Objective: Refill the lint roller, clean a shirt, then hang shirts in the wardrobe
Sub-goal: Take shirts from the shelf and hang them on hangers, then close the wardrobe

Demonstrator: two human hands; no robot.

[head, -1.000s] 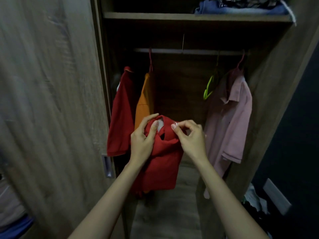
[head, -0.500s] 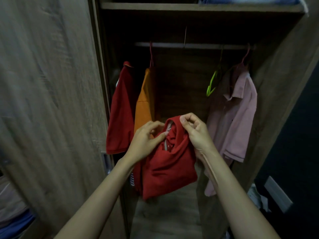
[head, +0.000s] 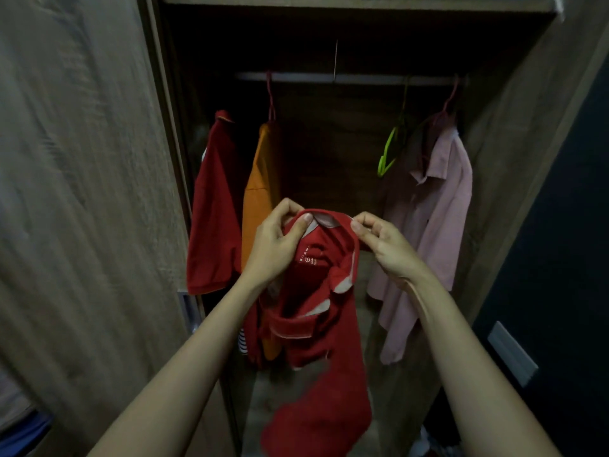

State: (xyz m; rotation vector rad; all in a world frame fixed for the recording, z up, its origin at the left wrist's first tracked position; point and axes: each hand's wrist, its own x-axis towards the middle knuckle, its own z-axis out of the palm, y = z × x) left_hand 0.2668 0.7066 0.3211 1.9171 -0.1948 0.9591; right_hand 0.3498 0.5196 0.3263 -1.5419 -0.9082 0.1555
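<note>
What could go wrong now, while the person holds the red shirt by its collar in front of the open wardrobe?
1. The left hand and right hand pinch only the collar of the red shirt; its body hangs loose, so it might slip down.
2. The green hanger hangs on the rail while both hands are busy; freeing one could let the shirt bunch up.
3. That hanger sits close beside the pink shirt, so pulling it out may snag it.

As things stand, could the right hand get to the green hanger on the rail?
Probably yes, once freed: the right hand pinches the held red shirt, but the green hanger hangs above it with nothing between.
</note>
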